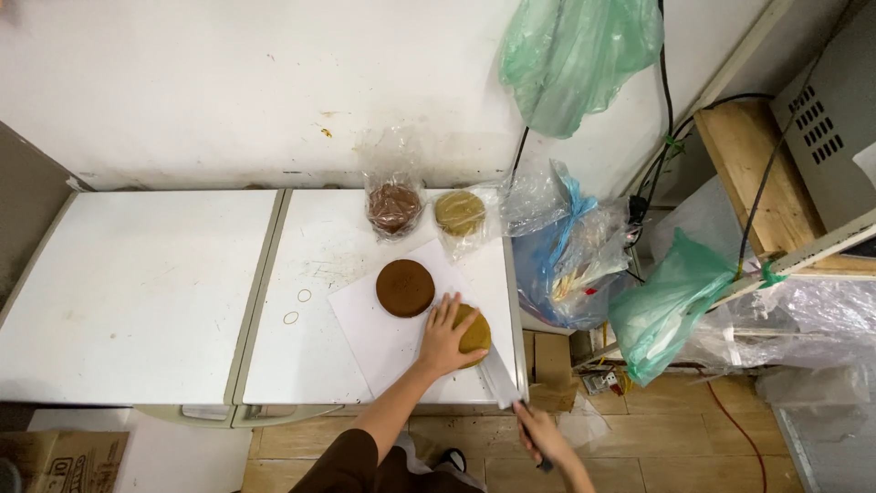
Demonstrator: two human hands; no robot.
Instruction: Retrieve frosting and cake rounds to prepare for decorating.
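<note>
Low in the centre of the frame, the left hand (444, 340) lies flat with fingers spread on a tan cake (476, 332) at the right edge of the white paper (383, 340) on the table (301, 356). The right hand (540, 433), fingers closed, grips a knife (499, 376) whose blade reaches the cake. A brown cake (405, 288) sits just upper left; two bagged cakes (394, 207) stand farther up.

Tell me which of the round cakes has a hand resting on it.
The tan cake on the white paper's right edge, under the left hand. The dark brown cake beside it is untouched.
</note>
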